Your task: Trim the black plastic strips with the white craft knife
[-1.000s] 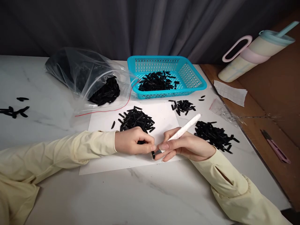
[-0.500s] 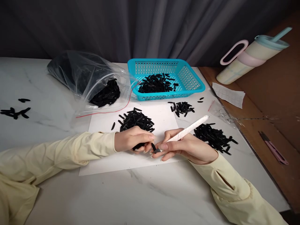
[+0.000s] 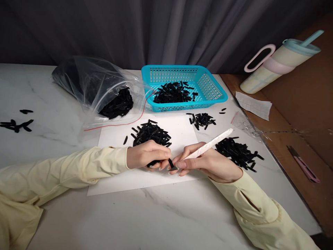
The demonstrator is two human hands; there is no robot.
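Note:
My left hand [image 3: 149,154] is closed over the white sheet of paper [image 3: 111,182], holding a small black strip [image 3: 170,162] out from its fingertips. Beneath its palm more black pieces show, partly hidden by the fingers. In a pen-like grip, my right hand [image 3: 200,161] is closed on a slim tool with a white, wrapped-looking handle [image 3: 210,143]. Its dark lower end is at the black strip, but the fingers hide most of the contact. Just beyond my left hand lies a pile of black strips [image 3: 153,133] on the paper.
A blue plastic basket [image 3: 188,106] and a clear zip bag [image 3: 91,83] hold more black strips. Other piles [image 3: 239,152] lie at right. Pink-handled snips [image 3: 303,165], a paper slip [image 3: 253,104] and a tumbler [image 3: 278,66] with a straw occupy the brown surface.
The tool's handle has shifted slightly to the right, and my right fingertips have moved a little at the black strip. My left hand has barely moved; the piles look unchanged.

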